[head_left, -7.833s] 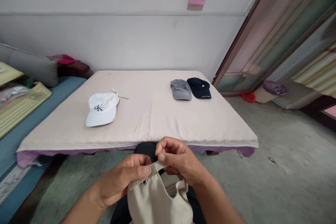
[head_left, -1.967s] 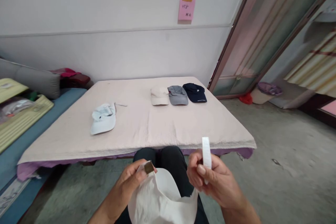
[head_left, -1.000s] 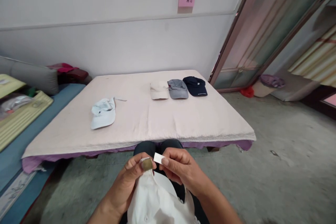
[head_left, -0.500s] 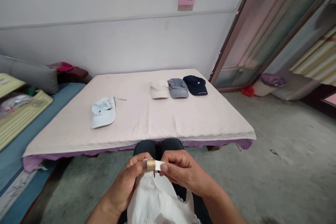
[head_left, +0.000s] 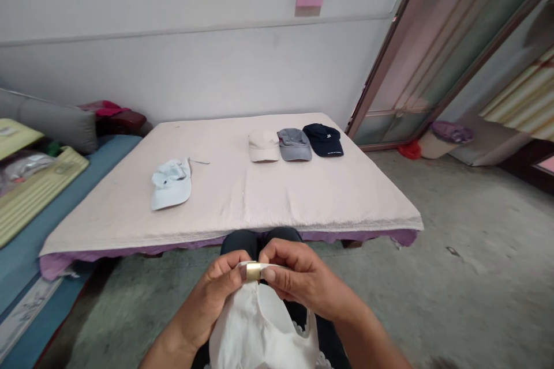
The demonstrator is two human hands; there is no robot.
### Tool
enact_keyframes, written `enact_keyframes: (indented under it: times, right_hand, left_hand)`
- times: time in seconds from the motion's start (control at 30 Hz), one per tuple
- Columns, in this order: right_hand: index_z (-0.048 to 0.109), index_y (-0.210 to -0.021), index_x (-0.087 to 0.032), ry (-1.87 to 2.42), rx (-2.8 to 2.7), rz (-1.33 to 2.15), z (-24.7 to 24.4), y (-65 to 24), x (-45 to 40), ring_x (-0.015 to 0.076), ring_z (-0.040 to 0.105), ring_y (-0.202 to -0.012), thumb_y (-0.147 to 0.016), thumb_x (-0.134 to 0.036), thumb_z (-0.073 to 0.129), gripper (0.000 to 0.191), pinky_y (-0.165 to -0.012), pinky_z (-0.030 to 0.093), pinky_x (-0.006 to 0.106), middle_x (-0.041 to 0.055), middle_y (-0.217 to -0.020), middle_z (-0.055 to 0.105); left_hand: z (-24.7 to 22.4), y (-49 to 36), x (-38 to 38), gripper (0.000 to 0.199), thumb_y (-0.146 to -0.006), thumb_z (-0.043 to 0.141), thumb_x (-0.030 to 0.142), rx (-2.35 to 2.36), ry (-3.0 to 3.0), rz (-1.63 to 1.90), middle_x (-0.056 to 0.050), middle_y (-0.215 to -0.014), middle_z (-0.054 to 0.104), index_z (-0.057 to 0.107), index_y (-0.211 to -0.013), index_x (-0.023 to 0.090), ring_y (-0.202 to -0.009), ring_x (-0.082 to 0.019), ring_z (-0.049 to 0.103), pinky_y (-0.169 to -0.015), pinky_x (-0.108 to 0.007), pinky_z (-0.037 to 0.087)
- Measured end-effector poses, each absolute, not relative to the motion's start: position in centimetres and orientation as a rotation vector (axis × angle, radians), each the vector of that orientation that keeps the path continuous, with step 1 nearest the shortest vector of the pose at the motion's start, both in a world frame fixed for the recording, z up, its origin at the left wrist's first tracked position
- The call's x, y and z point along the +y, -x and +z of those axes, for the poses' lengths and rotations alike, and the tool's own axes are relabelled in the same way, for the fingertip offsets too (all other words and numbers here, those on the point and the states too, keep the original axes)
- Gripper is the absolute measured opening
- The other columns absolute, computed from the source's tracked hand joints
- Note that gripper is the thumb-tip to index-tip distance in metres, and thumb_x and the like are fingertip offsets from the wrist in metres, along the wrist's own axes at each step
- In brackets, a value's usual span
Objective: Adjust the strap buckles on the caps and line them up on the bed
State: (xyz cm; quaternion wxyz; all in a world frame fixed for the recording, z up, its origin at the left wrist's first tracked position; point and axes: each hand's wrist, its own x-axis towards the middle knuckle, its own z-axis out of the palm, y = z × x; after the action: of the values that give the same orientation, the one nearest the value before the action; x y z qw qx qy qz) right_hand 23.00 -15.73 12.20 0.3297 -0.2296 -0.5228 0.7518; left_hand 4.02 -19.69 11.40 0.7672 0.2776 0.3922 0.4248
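Observation:
Over my lap hangs a white cap [head_left: 246, 328] with a scalloped trim along part of its edge. My left hand [head_left: 216, 288] pinches it beside a gold-coloured buckle [head_left: 253, 271] on its back strap. Close on the buckle's right side, my right hand [head_left: 298, 277] grips the strap between thumb and bent fingers. Most of the strap is hidden by my fingertips. On the covered bed in front lie a pale blue cap [head_left: 172, 184] at the left, and a beige cap [head_left: 264, 147], a grey cap [head_left: 295, 145] and a navy cap [head_left: 324, 139] side by side at the back right.
A cream cover [head_left: 216, 196] lies over the bed, whose front edge is just beyond my knees. A blue mattress [head_left: 115, 153] with a grey cushion [head_left: 56, 124] adjoins at the left. A bin [head_left: 437, 144] stands on the floor at the right, near a sliding door.
My right hand has moved slightly left and up, closer to the buckle, and less of the white strap shows between them. The buckle has shifted a little right. The caps on the bed stay put.

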Motion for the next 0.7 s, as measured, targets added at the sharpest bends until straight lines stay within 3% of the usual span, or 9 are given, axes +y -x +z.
enact_keyframes:
  times: [0.07, 0.2, 0.4, 0.5, 0.7]
  right_hand:
    - [0.057, -0.098, -0.017, 0.547, -1.331, 2.005, 12.1, -22.9, -15.8, 0.0030, 0.035, -0.044, -0.085, -0.031, 0.065, 0.021, -0.040, 0.027, 0.015, -0.0081, -0.056, 0.047]
    - [0.052, -0.118, -0.020, 0.476, -1.319, 2.070, 11.8, -22.8, -15.6, 0.0036, 0.041, -0.042, -0.082, -0.027, 0.069, 0.040, -0.040, 0.031, 0.014, -0.0104, -0.055, 0.045]
    - [0.059, -0.100, -0.015, 0.541, -1.393, 2.044, 11.4, -23.1, -15.0, 0.0027, 0.040, -0.044, -0.084, -0.031, 0.067, 0.024, -0.039, 0.027, 0.014, -0.0057, -0.059, 0.053]
    - [0.059, -0.094, -0.014, 0.550, -1.363, 2.034, 11.4, -23.1, -15.0, 0.0029, 0.041, -0.045, -0.084, -0.031, 0.067, 0.021, -0.040, 0.029, 0.013, -0.0057, -0.058, 0.052]
    - [0.057, -0.095, -0.015, 0.551, -1.370, 2.010, 11.9, -23.0, -15.0, 0.0021, 0.037, -0.042, -0.084, -0.032, 0.067, 0.023, -0.038, 0.029, 0.013, -0.0058, -0.059, 0.054]
  left_hand:
    - [11.7, -4.1, -19.7, 0.018, -0.078, 0.068, 0.033, 0.851, -0.623, 0.905, 0.001, -0.064, 0.057, 0.060, -0.078, 0.016, -0.055, -0.009, 0.048, -0.055, -0.020, 0.037]
    - [12.6, -4.8, -19.5, 0.019, -0.080, 0.064, 0.033, 0.806, -0.834, 0.801, -0.004, -0.068, 0.061, 0.059, -0.077, 0.015, -0.070, -0.017, 0.057, -0.066, -0.025, 0.042]
    - [13.3, -5.1, -19.7, 0.019, -0.082, 0.062, 0.034, 0.991, -0.997, 0.938, 0.000, -0.081, 0.055, 0.053, -0.093, 0.021, -0.073, -0.013, 0.049, -0.067, -0.024, 0.038]
    - [13.4, -4.7, -20.0, 0.020, -0.083, 0.062, 0.036, 0.989, -1.023, 0.925, 0.002, -0.079, 0.053, 0.049, -0.091, 0.023, -0.071, -0.013, 0.046, -0.064, -0.024, 0.035]
    - [13.3, -4.5, -20.0, 0.025, -0.081, 0.064, 0.042, 1.018, -1.109, 0.846, 0.001, -0.076, 0.054, 0.053, -0.088, 0.020, -0.069, -0.013, 0.045, -0.062, -0.025, 0.034]
